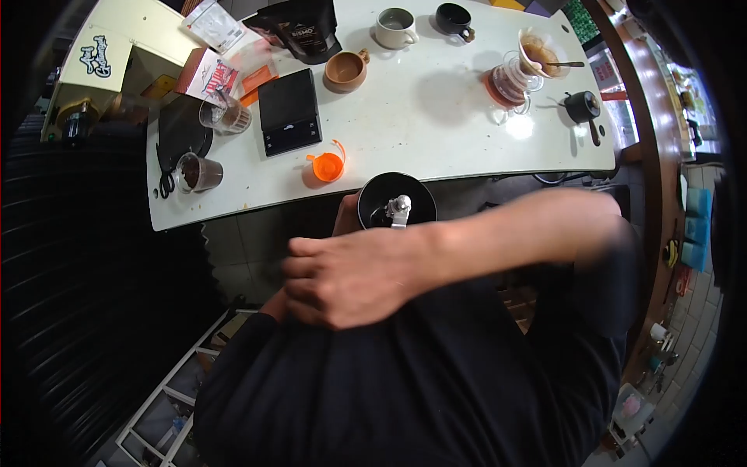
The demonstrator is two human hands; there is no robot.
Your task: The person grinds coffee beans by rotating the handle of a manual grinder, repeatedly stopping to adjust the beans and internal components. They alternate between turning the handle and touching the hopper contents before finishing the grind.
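A black hand coffee grinder [373, 189] with a silver crank [400, 205] stands just off the table's front edge, seen from above. Part of my left hand [346, 215] shows at its left side, closed around the body. My right hand [342, 282] is curled into a fist in front of my chest. The crank arm runs under my right wrist, and its knob is hidden by that hand. Close to the grinder, an orange cup-shaped lid [328, 166] with a strap lies on the table.
On the white table [420, 148] are a black scale [289, 113], a wooden cup [345, 71], two mugs, a black coffee bag [299, 31], and clear cups. A glass server [507, 84] with a filter dripper [541, 53] stands at right, near a small black pot [581, 107].
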